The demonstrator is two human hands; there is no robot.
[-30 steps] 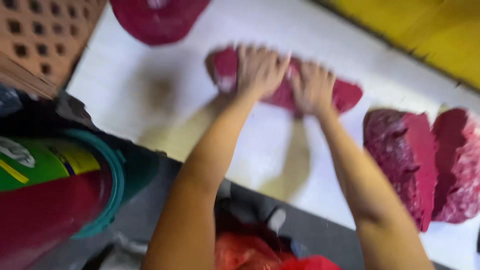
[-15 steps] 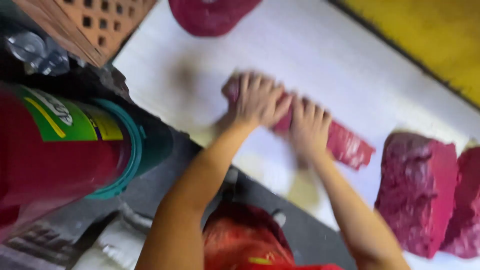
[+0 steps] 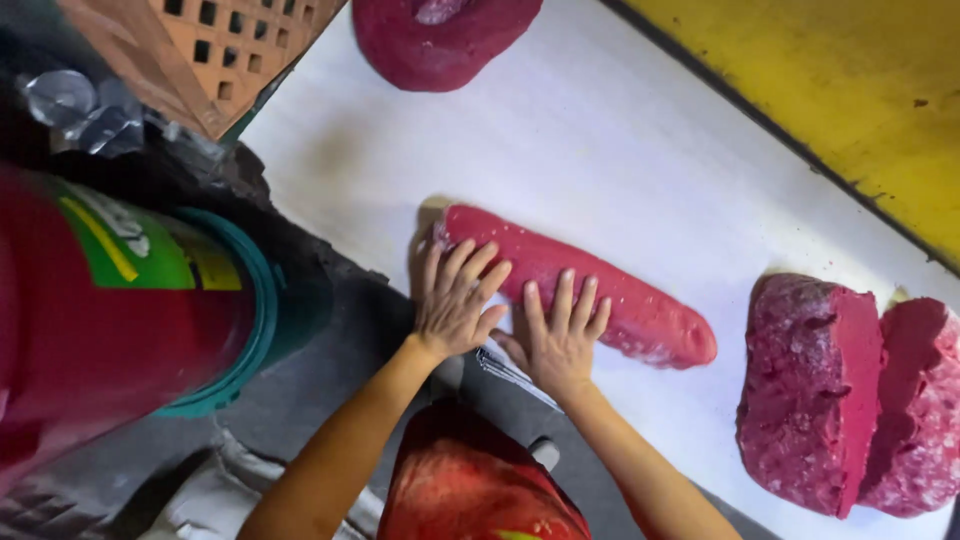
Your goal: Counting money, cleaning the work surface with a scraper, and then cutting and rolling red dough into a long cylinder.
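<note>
Dough roll [image 3: 590, 290], deep pink and long, lying slantwise on white surface [image 3: 600, 140], thick end far-left, tapered end near-right.

Going left to right:

Red cylinder with a teal rim and a green and yellow label [image 3: 120, 310], far left, close to the camera and blurred, off the surface.

Orange lattice crate [image 3: 220, 50], top left, its corner over the surface's edge.

Round mound of pink dough [image 3: 440, 40], far edge, right of the crate, well apart from the roll.

Left hand [image 3: 455, 305], palm down, fingers [image 3: 480, 265] spread apart and flat on the roll's thick end, gripping nothing.

Right hand [image 3: 560, 335], just beside the left, palm down, fingers [image 3: 565, 295] spread apart, tips resting on the roll's near side at its middle; heel of the palm on the surface's near edge.

Red garment [image 3: 470, 490] below both forearms, at the bottom.

Two cut dough blocks, right of the roll's tapered end and apart from it: first block [image 3: 810, 390] standing with a flat cut face turned right, second block [image 3: 915, 410] touching it at the far right edge of view.

Yellow panel [image 3: 850, 90] with a dark border, top right, running along the surface's far side.
</note>
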